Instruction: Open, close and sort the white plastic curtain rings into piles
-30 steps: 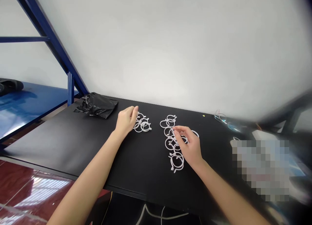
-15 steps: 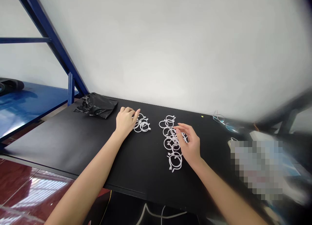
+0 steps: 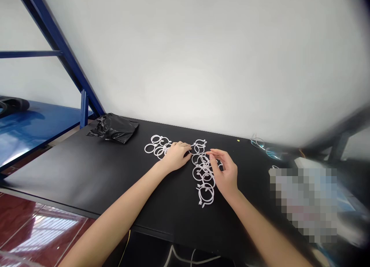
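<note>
Two groups of white plastic rings with small clip ends lie on the black tabletop. My left hand (image 3: 179,156) is between the groups, its thumb and fingertips closed around the left edge of a white ring (image 3: 195,152) in the right-hand group. It partly covers the left-hand group of rings (image 3: 150,148). My right hand (image 3: 226,170) rests at the right side of the long, overlapping right-hand group of rings (image 3: 206,194). Its fingers are curved, with thumb and fingertips apart, and it hides some rings.
A crumpled black plastic bag (image 3: 117,128) lies at the back left of the black table (image 3: 86,174). Eyeglasses (image 3: 271,153) sit at the back right, near a pixelated item (image 3: 306,205). A white wall (image 3: 185,66) stands behind, and a blue metal frame (image 3: 66,55) at left.
My left hand has moved right, from the left-hand rings to the edge of the right-hand group. More rings now show at left. My right hand has stayed nearly still.
</note>
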Tool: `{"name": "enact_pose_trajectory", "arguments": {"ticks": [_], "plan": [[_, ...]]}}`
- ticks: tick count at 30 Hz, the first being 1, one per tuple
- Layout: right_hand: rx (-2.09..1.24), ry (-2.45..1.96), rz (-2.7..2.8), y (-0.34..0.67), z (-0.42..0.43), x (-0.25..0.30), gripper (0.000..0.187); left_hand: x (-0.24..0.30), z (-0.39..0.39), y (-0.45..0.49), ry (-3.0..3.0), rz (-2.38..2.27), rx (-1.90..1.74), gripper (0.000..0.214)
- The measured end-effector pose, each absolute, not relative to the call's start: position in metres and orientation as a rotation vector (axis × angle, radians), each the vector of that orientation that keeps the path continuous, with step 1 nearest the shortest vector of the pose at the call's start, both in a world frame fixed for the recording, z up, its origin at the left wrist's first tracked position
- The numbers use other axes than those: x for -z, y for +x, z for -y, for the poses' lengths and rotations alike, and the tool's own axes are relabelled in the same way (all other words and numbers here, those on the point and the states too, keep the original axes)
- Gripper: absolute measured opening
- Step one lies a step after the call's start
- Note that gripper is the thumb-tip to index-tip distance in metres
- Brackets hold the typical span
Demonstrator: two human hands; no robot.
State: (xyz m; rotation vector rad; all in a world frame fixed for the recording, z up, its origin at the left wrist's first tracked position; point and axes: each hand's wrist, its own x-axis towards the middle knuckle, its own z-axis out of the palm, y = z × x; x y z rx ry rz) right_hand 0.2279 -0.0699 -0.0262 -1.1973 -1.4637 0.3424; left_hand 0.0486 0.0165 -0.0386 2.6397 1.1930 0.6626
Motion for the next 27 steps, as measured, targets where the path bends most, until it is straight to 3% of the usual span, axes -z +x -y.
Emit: {"name": "enact_pose_trajectory", "arguments": {"ticks": [8, 19, 24, 27], "plan": [[-0.307, -1.212, 1.455, 0.228, 0.070, 0.025, 0.012, 0.030, -0.015, 0.037, 2.553, -1.132, -0.854, 0.023], [-0.577, -1.101, 1.473, 0.227, 0.067, 0.025, 0.018, 0.006, 0.001, 0.037, 1.398, -0.497, -0.704, 0.035], [-0.358, -1.069, 1.493, 0.224, 0.070, 0.027, 0.009, 0.010, 0.004, 0.043, 1.214, -0.455, -0.664, 0.037], [-0.188, -1.059, 1.617, 0.224, 0.072, 0.024, 0.005, 0.009, 0.013, 0.047, 1.453, -0.632, -0.861, 0.035]]}}
